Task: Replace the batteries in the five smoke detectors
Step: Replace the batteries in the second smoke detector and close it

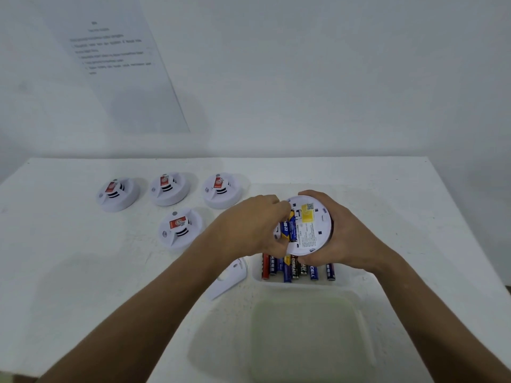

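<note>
The detector (309, 228) gripped in the right hand (341, 239) is showing smooth white plastic with a glossy yellow paper label. Inside it, at the left hand's (249, 225) fingertips, a battery (289, 228) is gleaming in shiny blue wrap. Just below the grip, more batteries (296, 268) are glinting in a pale, matt plastic tray (348, 280). The table (69, 258) beneath is looking matt white and speckled.

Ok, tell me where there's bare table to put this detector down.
Free: the near-left table, below the four detectors and left of the loose cover; also the far-right stretch beyond the right hand. Crowded: the battery tray and the empty container fill the near middle, under the held detector.
</note>
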### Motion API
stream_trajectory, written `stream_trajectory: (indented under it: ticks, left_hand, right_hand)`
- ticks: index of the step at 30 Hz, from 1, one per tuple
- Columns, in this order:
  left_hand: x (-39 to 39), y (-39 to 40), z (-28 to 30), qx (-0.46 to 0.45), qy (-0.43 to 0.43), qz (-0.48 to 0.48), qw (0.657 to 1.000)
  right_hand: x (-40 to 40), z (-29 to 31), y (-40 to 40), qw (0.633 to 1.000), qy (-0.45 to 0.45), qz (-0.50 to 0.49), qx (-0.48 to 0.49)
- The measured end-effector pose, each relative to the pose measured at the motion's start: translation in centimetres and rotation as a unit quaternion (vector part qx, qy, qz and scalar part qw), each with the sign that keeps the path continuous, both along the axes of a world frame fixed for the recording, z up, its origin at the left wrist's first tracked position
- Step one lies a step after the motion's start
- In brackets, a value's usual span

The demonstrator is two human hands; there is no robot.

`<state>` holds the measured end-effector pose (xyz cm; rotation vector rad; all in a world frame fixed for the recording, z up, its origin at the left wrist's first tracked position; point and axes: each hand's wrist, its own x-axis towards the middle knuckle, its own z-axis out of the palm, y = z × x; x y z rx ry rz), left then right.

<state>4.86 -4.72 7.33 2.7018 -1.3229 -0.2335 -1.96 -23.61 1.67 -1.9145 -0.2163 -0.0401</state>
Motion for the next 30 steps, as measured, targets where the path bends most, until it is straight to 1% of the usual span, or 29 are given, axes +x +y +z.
stream_trajectory:
  ticks: [3,5,10,13,14,18,23,24,26,27,28,30]
  left_hand:
    - [0.1,0.0,-0.4,-0.016,-0.005,-0.015,1.000]
    - [0.0,0.2,-0.5,-0.050,0.010,-0.018,0.999]
    - [0.3,0.3,-1.4,-0.149,-0.040,-0.042,0.987]
    - [0.4,0.4,-2.1,-0.179,-0.046,-0.064,0.981]
    - [0.4,0.4,-2.3,-0.185,-0.031,-0.062,0.980]
    - [1.1,0.3,-2.4,-0.233,0.041,0.010,0.971]
    - [1.2,-0.1,-1.2,-0.273,0.059,0.069,0.958]
    - [1.5,-0.1,-0.9,-0.289,0.071,0.103,0.949]
    - [2.7,-0.2,-0.5,-0.325,0.120,0.178,0.921]
    - [3.6,-0.3,-0.5,-0.331,0.138,0.202,0.911]
    - [4.4,-0.4,-0.6,-0.317,0.144,0.212,0.913]
    - [5.9,-0.8,-1.2,-0.249,0.147,0.197,0.937]
  right_hand:
    - [0.1,-0.2,-0.5,1.000,0.005,-0.004,0.011]
    - [0.1,-0.3,-0.7,1.000,0.003,-0.015,0.012]
    - [0.2,-0.5,-1.5,0.999,-0.006,-0.044,0.018]
    - [0.2,-0.5,-1.6,0.998,-0.006,-0.066,0.020]
    - [0.2,-0.5,-1.6,0.997,-0.007,-0.070,0.017]
    - [0.2,-0.3,-1.5,0.997,-0.011,-0.080,0.008]
    - [0.2,-0.1,-1.5,0.995,-0.020,-0.101,-0.002]
    - [0.1,0.0,-1.7,0.994,-0.019,-0.106,-0.002]
    - [-0.3,0.0,-2.5,0.992,-0.013,-0.124,0.010]
    - [-0.4,0.1,-3.0,0.991,-0.010,-0.133,0.016]
    - [-0.6,0.2,-3.4,0.990,-0.007,-0.139,0.019]
    - [-0.7,0.4,-4.0,0.990,-0.001,-0.141,0.007]
